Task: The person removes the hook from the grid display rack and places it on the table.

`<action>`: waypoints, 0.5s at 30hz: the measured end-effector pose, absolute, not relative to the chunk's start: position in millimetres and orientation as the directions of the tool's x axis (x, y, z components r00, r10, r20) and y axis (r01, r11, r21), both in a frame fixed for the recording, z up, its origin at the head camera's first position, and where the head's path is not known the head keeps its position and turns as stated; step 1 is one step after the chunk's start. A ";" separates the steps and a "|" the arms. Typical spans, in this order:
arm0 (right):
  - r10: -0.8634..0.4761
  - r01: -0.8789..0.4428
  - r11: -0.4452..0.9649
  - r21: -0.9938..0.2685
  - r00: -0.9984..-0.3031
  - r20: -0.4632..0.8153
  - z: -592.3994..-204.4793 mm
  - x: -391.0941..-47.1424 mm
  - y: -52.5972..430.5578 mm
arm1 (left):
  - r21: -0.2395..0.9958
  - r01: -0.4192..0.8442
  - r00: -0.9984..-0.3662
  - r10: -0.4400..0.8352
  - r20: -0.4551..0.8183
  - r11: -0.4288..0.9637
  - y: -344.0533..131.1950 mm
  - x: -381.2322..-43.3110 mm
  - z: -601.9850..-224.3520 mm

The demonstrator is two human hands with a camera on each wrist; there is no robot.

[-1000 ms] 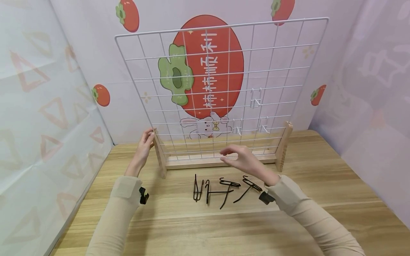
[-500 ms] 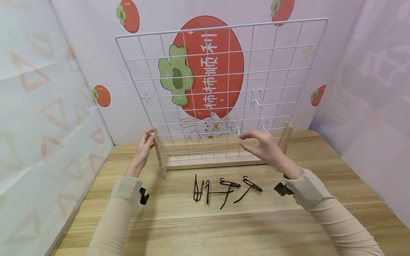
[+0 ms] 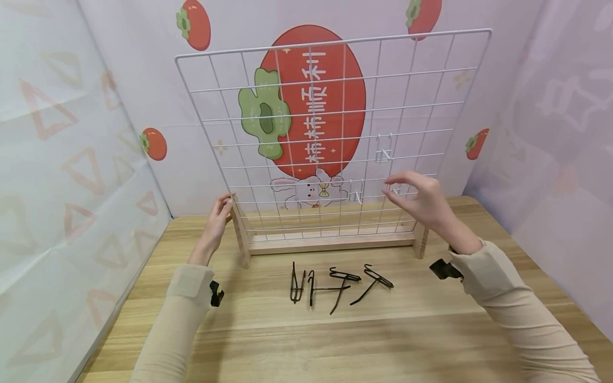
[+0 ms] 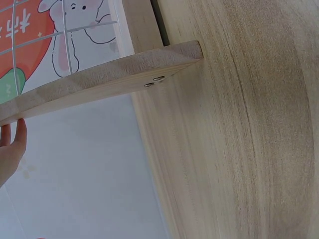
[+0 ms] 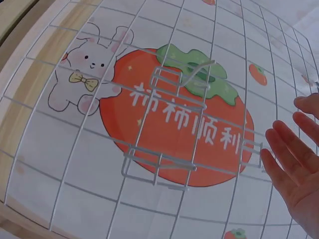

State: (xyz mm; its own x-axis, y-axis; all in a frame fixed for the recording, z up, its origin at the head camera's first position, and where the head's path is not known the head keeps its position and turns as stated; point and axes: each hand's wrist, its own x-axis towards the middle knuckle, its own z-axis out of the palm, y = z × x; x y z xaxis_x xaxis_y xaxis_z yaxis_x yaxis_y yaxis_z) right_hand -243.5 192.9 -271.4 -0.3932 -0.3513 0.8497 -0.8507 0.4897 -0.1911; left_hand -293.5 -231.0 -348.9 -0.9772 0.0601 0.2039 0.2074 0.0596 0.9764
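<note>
A white wire grid panel (image 3: pixel 306 113) stands upright in a wooden stand (image 3: pixel 330 244). At the stand's left post (image 3: pixel 241 234), my left hand (image 3: pixel 215 226) grips the upper end; its fingertips (image 4: pixel 21 128) press on the post's outer face in the left wrist view. My right hand (image 3: pixel 425 205) hovers before the grid's lower right with thumb and fingers apart and nothing between them. White hooks hang on the grid: an upper hook (image 3: pixel 384 154), a lower left hook (image 3: pixel 356 196), and a lower right hook (image 3: pixel 395 190) partly hidden behind my right fingers.
Several black metal hooks lie in a row on the wooden table (image 3: pixel 306 351) in front of the stand, among them a leftmost hook (image 3: pixel 295 290) and a rightmost hook (image 3: pixel 377 277). A printed cloth backdrop (image 3: pixel 139 80) encloses the table behind and on both sides.
My right hand has moved right and upward, from before the grid's bottom middle to the lower right hook. The left hand stays at the post.
</note>
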 end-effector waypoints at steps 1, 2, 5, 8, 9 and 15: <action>-0.346 -0.847 0.496 -0.190 -0.394 0.852 -269.4 -243.8 194.9 | 0.976 0.208 -0.977 0.060 0.205 0.058 -231.7 -295.0 -350.4; -0.340 -0.845 0.499 -0.192 -0.395 0.853 -267.5 -244.4 196.8 | 0.976 0.208 -0.977 0.059 0.205 0.057 -232.6 -296.6 -352.2; -0.325 -0.829 0.524 -0.193 -0.405 0.855 -261.9 -245.4 202.0 | 0.976 0.211 -0.976 0.056 0.208 0.059 -234.9 -301.2 -357.4; -0.304 -0.814 0.549 -0.187 -0.403 0.863 -257.3 -247.1 205.4 | 0.972 0.224 -0.974 0.054 0.221 0.070 -236.0 -303.2 -360.6; -0.296 -0.809 0.559 -0.182 -0.401 0.867 -255.7 -247.6 206.0 | 0.971 0.229 -0.973 0.053 0.225 0.072 -236.1 -303.5 -361.0; -0.235 -0.783 0.594 -0.182 -0.385 0.893 -247.4 -250.0 206.0 | 0.968 0.236 -0.971 0.048 0.233 0.088 -236.0 -303.1 -361.0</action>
